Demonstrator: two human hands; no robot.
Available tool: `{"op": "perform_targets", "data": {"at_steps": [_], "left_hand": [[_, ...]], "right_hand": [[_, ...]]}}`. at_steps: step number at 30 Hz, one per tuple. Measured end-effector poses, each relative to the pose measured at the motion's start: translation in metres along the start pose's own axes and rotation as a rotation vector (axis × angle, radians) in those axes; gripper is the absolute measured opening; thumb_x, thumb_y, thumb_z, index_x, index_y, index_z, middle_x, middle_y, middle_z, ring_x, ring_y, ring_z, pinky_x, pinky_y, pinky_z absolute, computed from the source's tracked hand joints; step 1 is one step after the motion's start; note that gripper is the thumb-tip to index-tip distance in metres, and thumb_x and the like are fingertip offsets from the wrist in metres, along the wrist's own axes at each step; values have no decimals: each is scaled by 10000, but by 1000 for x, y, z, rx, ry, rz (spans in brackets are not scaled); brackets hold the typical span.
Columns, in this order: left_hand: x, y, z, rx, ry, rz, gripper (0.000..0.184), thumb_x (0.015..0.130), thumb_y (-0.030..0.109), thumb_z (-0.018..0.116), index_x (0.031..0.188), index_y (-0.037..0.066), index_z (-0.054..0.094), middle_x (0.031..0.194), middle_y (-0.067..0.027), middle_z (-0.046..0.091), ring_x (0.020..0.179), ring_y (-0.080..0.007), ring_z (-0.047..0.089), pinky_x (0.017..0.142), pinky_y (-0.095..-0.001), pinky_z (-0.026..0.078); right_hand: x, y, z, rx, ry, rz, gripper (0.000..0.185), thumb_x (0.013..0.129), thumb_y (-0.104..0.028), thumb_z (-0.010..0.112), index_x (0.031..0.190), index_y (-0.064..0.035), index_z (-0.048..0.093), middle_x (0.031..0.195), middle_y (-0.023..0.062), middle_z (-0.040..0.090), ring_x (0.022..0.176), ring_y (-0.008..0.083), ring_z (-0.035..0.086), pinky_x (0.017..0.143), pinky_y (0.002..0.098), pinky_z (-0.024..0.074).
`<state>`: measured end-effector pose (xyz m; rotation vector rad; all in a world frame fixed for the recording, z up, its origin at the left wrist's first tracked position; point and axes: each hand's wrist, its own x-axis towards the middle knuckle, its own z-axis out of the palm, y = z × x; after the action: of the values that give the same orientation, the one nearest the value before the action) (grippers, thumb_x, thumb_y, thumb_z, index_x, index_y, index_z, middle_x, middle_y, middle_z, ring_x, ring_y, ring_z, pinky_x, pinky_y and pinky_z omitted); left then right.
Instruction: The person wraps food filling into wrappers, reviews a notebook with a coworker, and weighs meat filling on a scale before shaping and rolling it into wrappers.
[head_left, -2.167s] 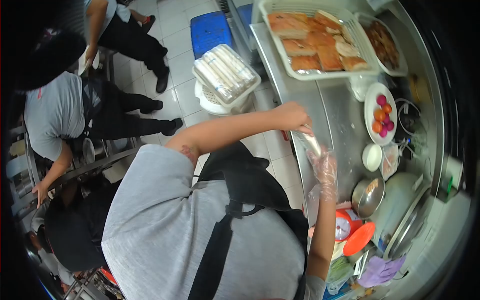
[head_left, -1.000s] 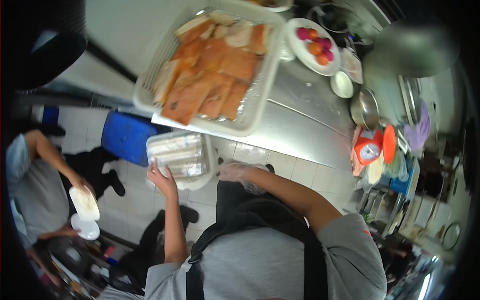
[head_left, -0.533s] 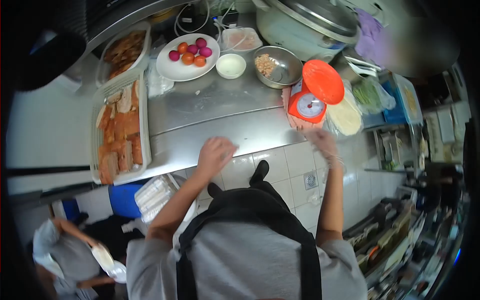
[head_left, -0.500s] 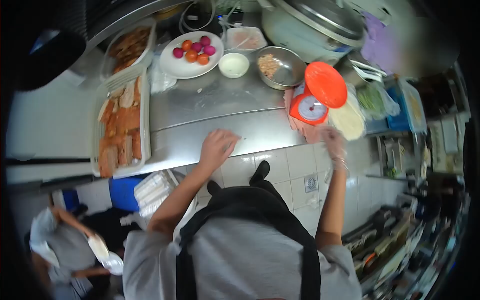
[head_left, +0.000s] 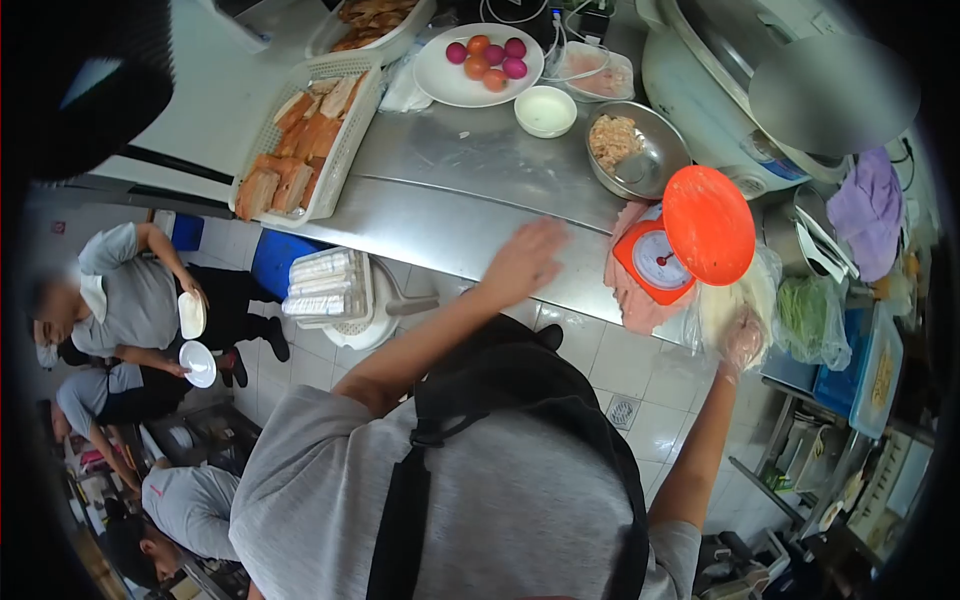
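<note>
My bare left hand (head_left: 527, 262) hovers over the steel counter's front part, blurred, with its fingers stretched and nothing in them. My right hand (head_left: 741, 346), in a clear plastic glove, reaches onto a pale, flat, dough-like mass (head_left: 728, 305) in clear plastic. Its fingers bend down there, and whether they grip is unclear. Just left of that hand stands an orange kitchen scale (head_left: 648, 268) with a round orange pan (head_left: 709, 226), on a pink cloth (head_left: 632, 308). Behind it, a steel bowl (head_left: 668, 160) contains light-brown chopped filling (head_left: 615, 142) and a spoon-like utensil.
A white plate (head_left: 437, 82) bears several orange and magenta balls. A white bowl (head_left: 545, 111), a basket (head_left: 338, 182) of browned meat slabs and a large cooker (head_left: 700, 95) line the counter. Bagged greens (head_left: 803, 318) sit right. Co-workers (head_left: 150, 280) stand at left.
My view has shifted, so the counter's things appear farther right. My right hand has moved from beside the pink cloth onto the pale mass. My left hand still hovers over the counter.
</note>
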<state>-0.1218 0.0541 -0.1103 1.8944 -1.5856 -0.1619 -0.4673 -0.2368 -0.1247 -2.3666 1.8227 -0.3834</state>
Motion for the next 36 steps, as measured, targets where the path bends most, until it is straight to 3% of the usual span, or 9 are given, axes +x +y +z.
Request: {"op": "perform_targets", "data": {"at_steps": [10, 16, 20, 21, 22, 24, 27, 32, 36], "left_hand": [[-22, -160, -69, 385, -30, -461, 800, 914, 567, 396, 1438, -20, 251, 1515, -190, 219, 1416, -298, 186, 1141, -448, 162], [-24, -244, -127, 563, 18, -901, 844, 905, 626, 340, 1441, -19, 246, 1521, -192, 202, 1426, -287, 154, 1147, -442, 137], [-17, -240, -138, 383, 244, -322, 588, 935, 335, 529, 1404, 18, 372, 1422, -179, 414, 1317, -265, 411, 1066, -380, 327], [-10, -232, -134, 112, 314, -387, 505, 907, 247, 575, 1340, 16, 457, 1327, -191, 499, 1220, -258, 502, 995, -346, 391], [-7, -223, -131, -156, 364, -463, 430, 880, 160, 621, 1276, 15, 541, 1231, -204, 585, 1124, -252, 593, 923, -312, 455], [-8, -221, -128, -91, 261, -620, 315, 888, 157, 612, 1169, 14, 629, 1086, -185, 661, 975, -179, 650, 836, -266, 486], [10, -176, -128, -234, 235, -871, 309, 878, 185, 638, 1152, 42, 647, 1046, -183, 664, 926, -174, 653, 783, -284, 497], [28, -155, -119, -123, 555, -357, 389, 817, 214, 711, 1174, 83, 634, 1152, -147, 589, 1046, -200, 572, 821, -290, 453], [71, -70, -135, -270, 449, -97, 533, 757, 210, 762, 1243, 97, 575, 1236, -115, 528, 1138, -227, 494, 913, -330, 407]], "right_hand": [[-11, -10, -9, -20, 73, -321, 406, 925, -302, 499, 1191, -13, 598, 1088, 256, 617, 1034, 402, 574, 912, 445, 436], [2, 24, 11, -237, -62, -123, 366, 903, -233, 512, 1186, -12, 584, 1030, 244, 631, 953, 401, 601, 840, 462, 462], [26, 83, 11, -261, 288, -467, 307, 942, -200, 429, 1158, -33, 570, 1065, 242, 603, 958, 365, 583, 804, 476, 447], [26, 39, -36, -93, -4, 7, 347, 950, -186, 401, 1247, -58, 527, 1165, 214, 582, 1036, 336, 575, 854, 452, 449], [31, 63, -34, -85, 261, -176, 344, 952, -223, 426, 1224, -63, 565, 1129, 205, 613, 1011, 319, 596, 869, 422, 454], [29, 4, -109, 294, 134, 115, 335, 941, -268, 489, 1145, -39, 624, 1047, 198, 648, 950, 314, 619, 851, 381, 464], [39, -4, -150, 359, 236, 91, 373, 939, -323, 527, 1116, -17, 646, 1026, 138, 681, 948, 253, 630, 842, 325, 465], [44, -48, -220, 1065, 226, -121, 301, 931, -234, 583, 1090, 12, 649, 992, 33, 660, 935, 103, 569, 857, 252, 435], [14, -127, -287, 836, -10, -226, 254, 897, -189, 620, 1051, 10, 654, 972, 27, 651, 915, 103, 573, 851, 248, 441]]}}
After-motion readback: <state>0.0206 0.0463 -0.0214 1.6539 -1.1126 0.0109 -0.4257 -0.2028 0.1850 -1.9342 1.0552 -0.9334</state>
